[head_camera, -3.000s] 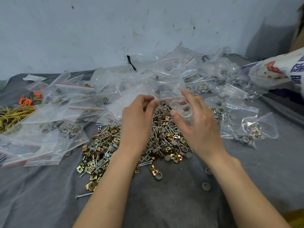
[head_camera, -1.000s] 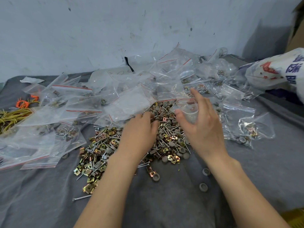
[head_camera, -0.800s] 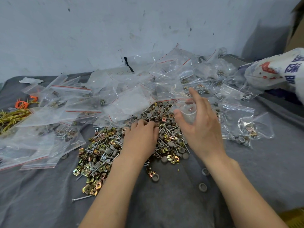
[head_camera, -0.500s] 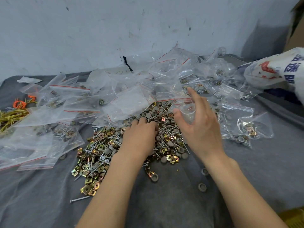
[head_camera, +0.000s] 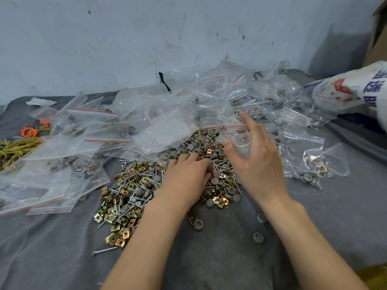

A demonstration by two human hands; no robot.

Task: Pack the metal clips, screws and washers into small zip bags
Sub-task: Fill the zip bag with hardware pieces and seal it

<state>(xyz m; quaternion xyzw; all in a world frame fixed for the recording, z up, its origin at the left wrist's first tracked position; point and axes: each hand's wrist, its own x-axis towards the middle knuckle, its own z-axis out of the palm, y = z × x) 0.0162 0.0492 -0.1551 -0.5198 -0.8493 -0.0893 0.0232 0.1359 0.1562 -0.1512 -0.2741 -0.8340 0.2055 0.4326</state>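
My left hand (head_camera: 186, 176) lies palm down on the pile of clips, screws and washers (head_camera: 129, 197), fingers curled; whether it grasps any I cannot tell; my right hand (head_camera: 258, 162), higher beside it, pinches 1 small zip bag (head_camera: 238, 141).

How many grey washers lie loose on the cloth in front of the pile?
3 washers: one between the forearms, two beside the right forearm. The arms may hide more.
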